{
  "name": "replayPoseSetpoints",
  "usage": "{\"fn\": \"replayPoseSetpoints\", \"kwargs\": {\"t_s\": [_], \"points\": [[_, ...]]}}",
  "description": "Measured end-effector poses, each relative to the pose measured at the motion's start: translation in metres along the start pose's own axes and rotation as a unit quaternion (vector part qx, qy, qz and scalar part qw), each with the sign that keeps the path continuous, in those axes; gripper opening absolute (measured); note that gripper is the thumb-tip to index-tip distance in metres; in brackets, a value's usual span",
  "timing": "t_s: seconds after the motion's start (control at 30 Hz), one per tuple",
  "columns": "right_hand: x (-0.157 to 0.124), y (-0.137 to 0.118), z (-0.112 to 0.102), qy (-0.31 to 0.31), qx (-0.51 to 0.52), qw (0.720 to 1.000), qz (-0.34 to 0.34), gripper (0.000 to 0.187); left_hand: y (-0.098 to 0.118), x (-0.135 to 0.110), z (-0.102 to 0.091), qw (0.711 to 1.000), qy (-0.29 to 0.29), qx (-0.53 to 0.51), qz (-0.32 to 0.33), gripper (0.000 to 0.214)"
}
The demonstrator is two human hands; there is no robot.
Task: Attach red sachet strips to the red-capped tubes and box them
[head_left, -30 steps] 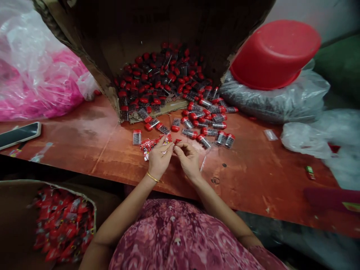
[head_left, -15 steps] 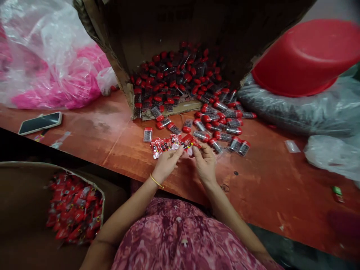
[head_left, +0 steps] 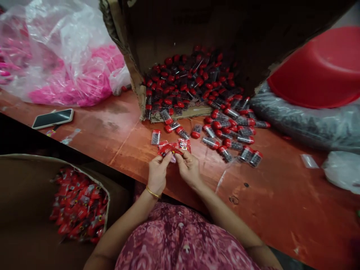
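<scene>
My left hand (head_left: 158, 173) and my right hand (head_left: 189, 167) are both closed, pinching a small red printed packet (head_left: 168, 149) between their fingertips above the table's near edge. A pinkish bit shows between the thumbs; what it is I cannot make out. Just beyond the fingers lies another red packet (head_left: 184, 144) on the table, partly covered by my right hand. A clear tube with a red cap (head_left: 155, 137) stands behind the held packet. More red-capped tubes with dark contents (head_left: 225, 153) lie to the right of my hands.
A cardboard box (head_left: 135, 78) on its side spills a heap of red-capped tubes onto the table (head_left: 270, 202). Left are a bag of pink pieces (head_left: 75, 82) and a phone (head_left: 53, 118). Right is a red tub (head_left: 323, 67). Below left, a carton (head_left: 25, 180) holds red packets.
Both hands have shifted left and closer to my body, with the red packet between them. The row of packets on the table is now largely hidden behind them. The view has turned slightly left.
</scene>
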State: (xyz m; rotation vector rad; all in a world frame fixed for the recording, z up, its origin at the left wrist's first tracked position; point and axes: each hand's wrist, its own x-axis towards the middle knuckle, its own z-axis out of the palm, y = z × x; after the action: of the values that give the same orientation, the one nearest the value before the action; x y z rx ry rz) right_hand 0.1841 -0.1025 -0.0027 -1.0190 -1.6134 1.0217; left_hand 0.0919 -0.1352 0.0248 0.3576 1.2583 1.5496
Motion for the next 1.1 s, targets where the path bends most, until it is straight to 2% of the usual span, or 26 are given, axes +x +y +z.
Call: {"fn": "replayPoseSetpoints", "kwargs": {"t_s": [0.13, 0.27, 0.43, 0.6, 0.67, 0.73, 0.83, 0.93, 0.97, 1.03, 1.1], "points": [[0.014, -0.005, 0.019, -0.041, -0.093, 0.987, -0.124, 0.018, 0.018, 0.002, -0.014, 0.998, 0.033, -0.046, -0.030, 0.035], [0.027, -0.003, 0.034, -0.067, -0.158, 0.967, -0.187, 0.020, 0.027, 0.011, -0.023, 0.993, 0.068, -0.086, -0.048, 0.038], [0.038, -0.003, 0.041, -0.078, -0.187, 0.961, -0.188, 0.029, 0.033, 0.020, -0.029, 0.989, 0.071, -0.108, -0.065, 0.040], [0.039, -0.005, 0.050, -0.097, -0.155, 0.968, -0.173, 0.029, 0.034, 0.026, -0.033, 0.989, 0.083, -0.108, -0.063, 0.040], [0.041, -0.005, 0.054, -0.123, -0.153, 0.968, -0.154, 0.028, 0.035, 0.030, -0.038, 0.987, 0.098, -0.114, -0.058, 0.037], [0.050, -0.003, 0.056, -0.181, -0.150, 0.963, -0.134, 0.030, 0.038, 0.036, -0.044, 0.985, 0.117, -0.117, -0.054, 0.034], [0.082, 0.001, 0.051, -0.279, -0.192, 0.928, -0.152, 0.034, 0.043, 0.044, -0.052, 0.981, 0.138, -0.117, -0.066, 0.032], [0.118, 0.003, 0.042, -0.344, -0.308, 0.857, -0.227, 0.030, 0.045, 0.048, -0.054, 0.979, 0.144, -0.123, -0.079, 0.031], [0.126, 0.002, 0.041, -0.342, -0.351, 0.841, -0.230, 0.034, 0.044, 0.049, -0.053, 0.979, 0.142, -0.126, -0.080, 0.031], [0.132, 0.001, 0.041, -0.295, -0.436, 0.834, -0.167, 0.044, 0.042, 0.050, -0.050, 0.979, 0.136, -0.131, -0.081, 0.031], [0.128, -0.001, 0.047, -0.229, -0.493, 0.838, -0.047, 0.053, 0.040, 0.050, -0.044, 0.979, 0.129, -0.135, -0.079, 0.031]]}}
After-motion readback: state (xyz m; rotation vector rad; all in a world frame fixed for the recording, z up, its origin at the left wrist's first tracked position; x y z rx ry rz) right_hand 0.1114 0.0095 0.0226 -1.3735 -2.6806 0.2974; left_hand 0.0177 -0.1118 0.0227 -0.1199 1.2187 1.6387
